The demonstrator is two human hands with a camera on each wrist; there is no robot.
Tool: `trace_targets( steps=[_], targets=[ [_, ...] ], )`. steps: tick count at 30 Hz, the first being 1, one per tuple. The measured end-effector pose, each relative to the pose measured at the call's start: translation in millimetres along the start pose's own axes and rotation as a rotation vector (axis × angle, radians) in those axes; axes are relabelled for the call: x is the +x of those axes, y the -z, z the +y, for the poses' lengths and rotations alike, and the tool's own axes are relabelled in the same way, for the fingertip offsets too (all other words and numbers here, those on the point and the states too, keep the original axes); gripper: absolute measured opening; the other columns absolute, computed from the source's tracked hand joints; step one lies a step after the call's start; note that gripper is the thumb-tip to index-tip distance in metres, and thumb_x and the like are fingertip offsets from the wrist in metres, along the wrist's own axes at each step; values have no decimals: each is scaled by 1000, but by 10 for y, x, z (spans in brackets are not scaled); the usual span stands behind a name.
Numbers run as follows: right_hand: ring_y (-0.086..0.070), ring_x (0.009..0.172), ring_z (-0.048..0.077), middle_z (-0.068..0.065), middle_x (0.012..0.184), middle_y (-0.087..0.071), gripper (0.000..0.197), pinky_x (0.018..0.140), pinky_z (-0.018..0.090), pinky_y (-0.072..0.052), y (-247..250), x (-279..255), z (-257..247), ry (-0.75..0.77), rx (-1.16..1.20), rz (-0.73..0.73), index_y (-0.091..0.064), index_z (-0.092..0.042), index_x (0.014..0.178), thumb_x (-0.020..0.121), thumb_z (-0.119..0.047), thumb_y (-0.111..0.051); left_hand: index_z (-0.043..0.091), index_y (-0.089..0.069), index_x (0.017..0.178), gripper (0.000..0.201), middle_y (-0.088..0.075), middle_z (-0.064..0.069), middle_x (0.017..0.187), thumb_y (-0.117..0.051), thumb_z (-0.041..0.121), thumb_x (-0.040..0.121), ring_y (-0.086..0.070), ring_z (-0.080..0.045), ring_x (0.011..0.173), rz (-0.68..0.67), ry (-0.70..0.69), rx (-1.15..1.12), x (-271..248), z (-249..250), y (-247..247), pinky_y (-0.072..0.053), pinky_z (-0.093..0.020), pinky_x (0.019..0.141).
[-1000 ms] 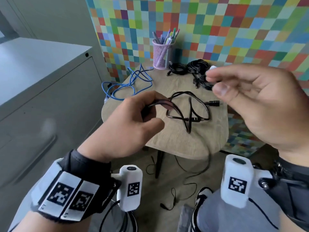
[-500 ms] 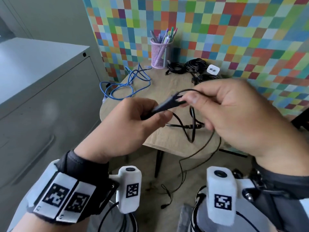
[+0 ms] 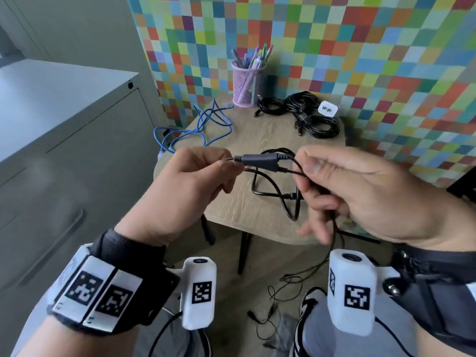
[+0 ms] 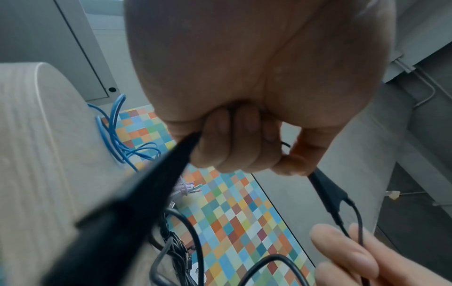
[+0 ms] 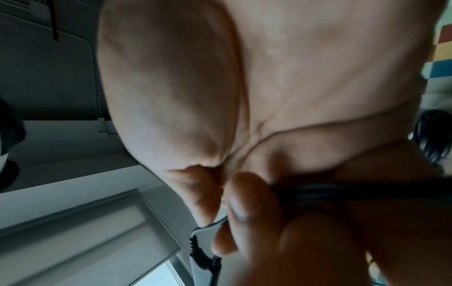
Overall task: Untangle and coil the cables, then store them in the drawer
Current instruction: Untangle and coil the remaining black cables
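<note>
Left grip: the left hand has its fingers curled, pinching the thin lead at one end of the black splitter cable between thumb and forefinger.
Right grip: the right hand pinches the two thin leads that leave the other end of the splitter; its lower fingers are loosely spread.
Cable in hand: the splitter's thick body hangs level between the two hands, above the surface; a thin lead drops from the right hand down to the floor, where it lies in loose loops.
Under the hands: another black cable lies in open loops on the surface.
Far side: a bundle of black cables lies near the back edge, with a small white charger just beside it.
Left side: a blue cable sprawls, partly over the edge.
Back edge: a pink mesh pen cup stands upright, full of pens.
Drawer unit: a grey cabinet stands left of the surface, its fronts closed.
</note>
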State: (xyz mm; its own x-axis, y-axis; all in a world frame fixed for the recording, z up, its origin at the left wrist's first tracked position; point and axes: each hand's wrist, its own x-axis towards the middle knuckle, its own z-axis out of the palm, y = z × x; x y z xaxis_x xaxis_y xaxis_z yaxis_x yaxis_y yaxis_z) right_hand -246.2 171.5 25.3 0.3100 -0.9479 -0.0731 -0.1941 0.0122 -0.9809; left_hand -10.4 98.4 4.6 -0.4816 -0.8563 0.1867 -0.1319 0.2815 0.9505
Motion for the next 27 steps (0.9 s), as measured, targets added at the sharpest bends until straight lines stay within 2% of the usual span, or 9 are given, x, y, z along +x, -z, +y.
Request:
trace_targets(
  steps=[4,8,10,12,15,17,19,23,27],
  targets=[
    [-75,81,49,13,61,-46,39,80,39,-62,-77,130,64,22,133,114,-46,-6,79,93,-42,-47,23,-51,47,37,-31,-3,51,-63,24,81,-24,-13,42,93,-3,-113,30,-61,-10,-21,-20,46],
    [-76,103,35,15,76,-71,41,106,53,-54,-66,279,218,115,25,283,-50,-12,78,111,-34,-41,15,-54,51,37,-27,-3,52,-52,24,88,-21,-17,45,58,37,-247,17,-41,-48,-17,-22,46],
    [-78,93,28,12,69,-67,41,101,57,-54,-61,318,262,121,-75,331,-50,-7,82,114,-31,-37,12,-61,58,40,-33,-7,51,-46,29,92,-22,-19,47,-1,65,-280,-12,-23,-72,-15,-27,46],
    [-69,63,23,5,57,-48,38,82,60,-60,-68,350,278,110,-32,412,-51,-6,84,114,-26,-38,10,-70,73,40,-39,-7,48,-44,29,95,-24,-22,47,-116,45,-259,-45,-7,-101,-16,-33,46],
    [-30,46,15,-10,57,-36,32,44,35,-45,-63,336,244,158,30,476,-55,-9,89,112,-27,-43,8,-74,103,29,-41,-3,44,-51,25,96,-29,-19,40,-242,28,-163,-59,-6,-142,-22,-28,45],
    [-15,52,23,-4,61,-27,27,42,31,-21,-24,272,190,181,57,398,-60,-14,91,103,-37,-51,8,-75,108,32,-37,-4,46,-51,26,96,-27,-19,42,-239,72,-110,-45,-32,-139,-22,-29,46],
    [-12,54,26,7,64,-20,21,44,31,-14,37,215,152,206,60,338,-66,-18,88,97,-35,-57,11,-78,99,35,-36,-5,49,-51,33,97,-24,-22,48,-252,94,-71,-40,-40,-114,-20,-34,50],
    [-29,48,5,-14,56,-36,23,46,18,-27,73,257,196,293,-85,462,-70,-29,81,101,-30,-58,17,-79,88,36,-47,2,56,-54,42,96,-33,-16,54,-294,85,32,-42,-16,-114,-29,-25,53],
    [-28,47,6,-12,55,-35,24,46,21,-26,-9,317,219,315,-75,512,-70,-32,80,99,-34,-56,24,-76,99,34,-65,1,60,-49,45,96,-38,-9,52,-357,120,134,-56,-12,-193,-34,-23,58]
  ],
)
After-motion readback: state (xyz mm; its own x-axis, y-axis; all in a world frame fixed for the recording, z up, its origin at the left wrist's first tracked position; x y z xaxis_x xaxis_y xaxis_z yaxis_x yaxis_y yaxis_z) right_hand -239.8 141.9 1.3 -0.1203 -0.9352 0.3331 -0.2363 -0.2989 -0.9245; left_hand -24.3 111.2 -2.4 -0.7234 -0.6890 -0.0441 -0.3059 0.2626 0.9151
